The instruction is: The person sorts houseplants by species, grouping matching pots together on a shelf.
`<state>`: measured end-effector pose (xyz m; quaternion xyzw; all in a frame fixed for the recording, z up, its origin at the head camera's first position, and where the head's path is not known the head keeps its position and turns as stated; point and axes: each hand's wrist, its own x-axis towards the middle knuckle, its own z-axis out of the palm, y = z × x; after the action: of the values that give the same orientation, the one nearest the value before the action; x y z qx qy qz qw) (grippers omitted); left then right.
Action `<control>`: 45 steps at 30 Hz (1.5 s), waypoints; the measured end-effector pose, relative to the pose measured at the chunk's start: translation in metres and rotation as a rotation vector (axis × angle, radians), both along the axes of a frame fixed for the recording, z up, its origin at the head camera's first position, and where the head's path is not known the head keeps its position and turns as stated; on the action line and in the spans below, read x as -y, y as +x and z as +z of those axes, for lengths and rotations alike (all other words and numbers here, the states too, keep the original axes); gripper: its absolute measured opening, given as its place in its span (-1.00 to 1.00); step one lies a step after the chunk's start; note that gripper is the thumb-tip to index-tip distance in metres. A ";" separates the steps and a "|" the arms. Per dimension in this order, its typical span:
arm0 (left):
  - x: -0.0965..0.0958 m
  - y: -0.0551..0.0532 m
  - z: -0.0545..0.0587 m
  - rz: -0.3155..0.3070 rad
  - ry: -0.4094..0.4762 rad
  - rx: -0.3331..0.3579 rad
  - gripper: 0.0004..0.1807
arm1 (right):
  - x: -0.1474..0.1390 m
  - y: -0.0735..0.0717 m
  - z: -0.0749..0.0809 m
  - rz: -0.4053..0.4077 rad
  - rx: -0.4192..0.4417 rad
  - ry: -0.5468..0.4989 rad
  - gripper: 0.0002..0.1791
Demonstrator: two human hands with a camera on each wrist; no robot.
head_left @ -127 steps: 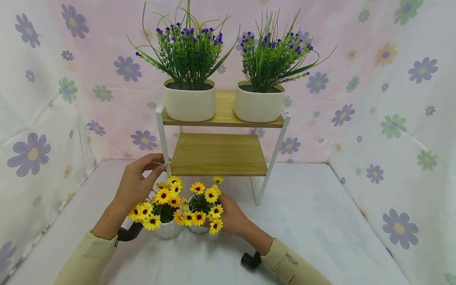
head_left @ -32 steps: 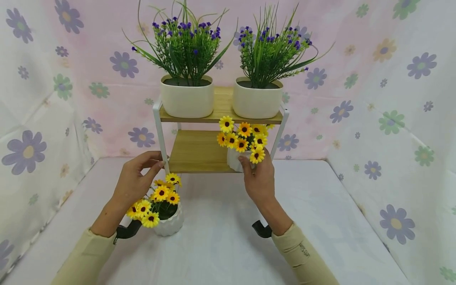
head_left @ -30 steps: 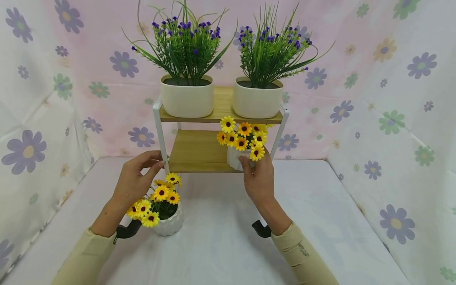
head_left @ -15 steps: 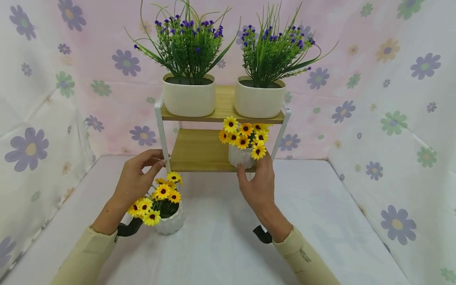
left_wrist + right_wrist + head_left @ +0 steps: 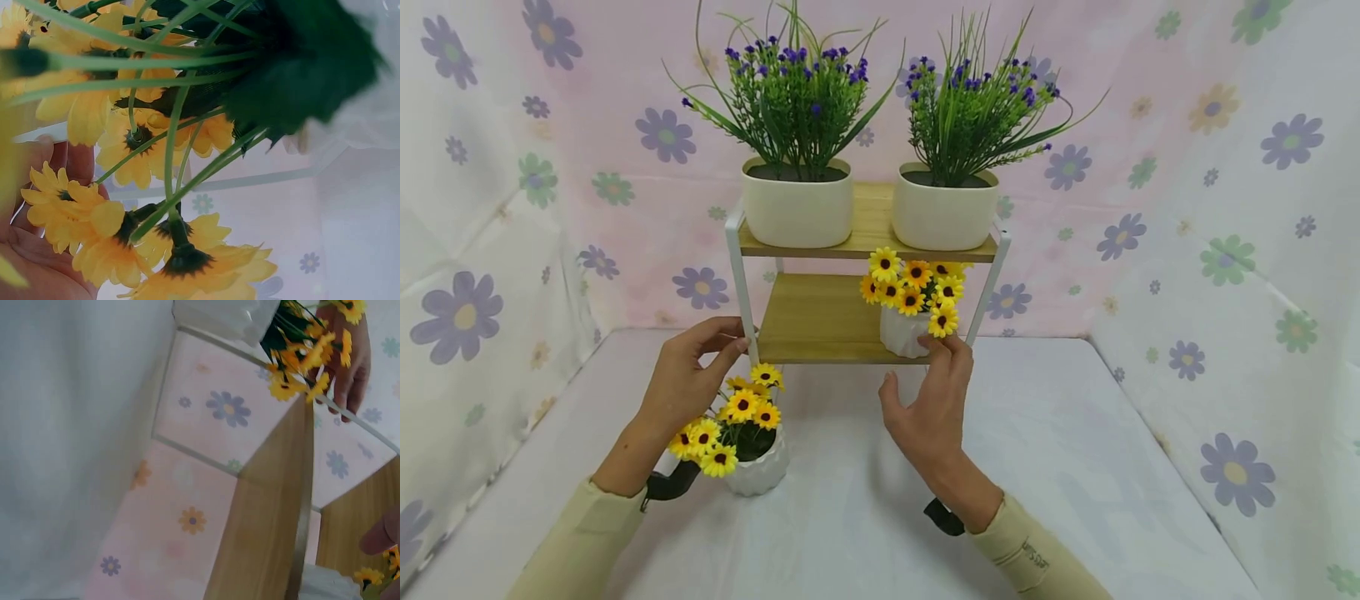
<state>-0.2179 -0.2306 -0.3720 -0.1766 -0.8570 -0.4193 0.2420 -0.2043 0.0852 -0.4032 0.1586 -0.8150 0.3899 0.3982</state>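
Observation:
My left hand [image 5: 681,379] pinches the white left leg [image 5: 742,292] of a two-tier plant stand between thumb and fingers. In the left wrist view, yellow artificial daisies [image 5: 134,225] partly cover that hand [image 5: 53,262]. Upright on the right part of the lower wooden shelf [image 5: 816,321] stands a white fluted pot [image 5: 898,332] of yellow daisies [image 5: 912,300]. My right hand [image 5: 931,412] is just in front of it, fingertips at the pot's right side, thumb spread away from it. Below my left hand, a matching daisy pot [image 5: 760,468] rests on the white-covered table.
Two oval cream planters [image 5: 797,208] with purple-flowered grass stand side by side on the upper shelf [image 5: 872,218]; the other planter [image 5: 945,212] is on the right. Flower-printed cloth [image 5: 1195,275] encloses the table at the back and both sides.
My right hand has carried one daisy pot from the table onto the lower shelf, let go of it and drawn back slightly. The left hand stays on the stand's leg.

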 end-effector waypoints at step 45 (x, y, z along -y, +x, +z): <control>0.001 -0.001 -0.002 -0.017 0.003 -0.042 -0.72 | 0.093 0.022 -0.045 0.525 0.516 0.408 0.05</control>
<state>-0.2188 -0.2312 -0.3745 -0.1924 -0.8496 -0.4186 0.2567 -0.1822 -0.0073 -0.4477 0.3336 -0.8804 0.3357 0.0285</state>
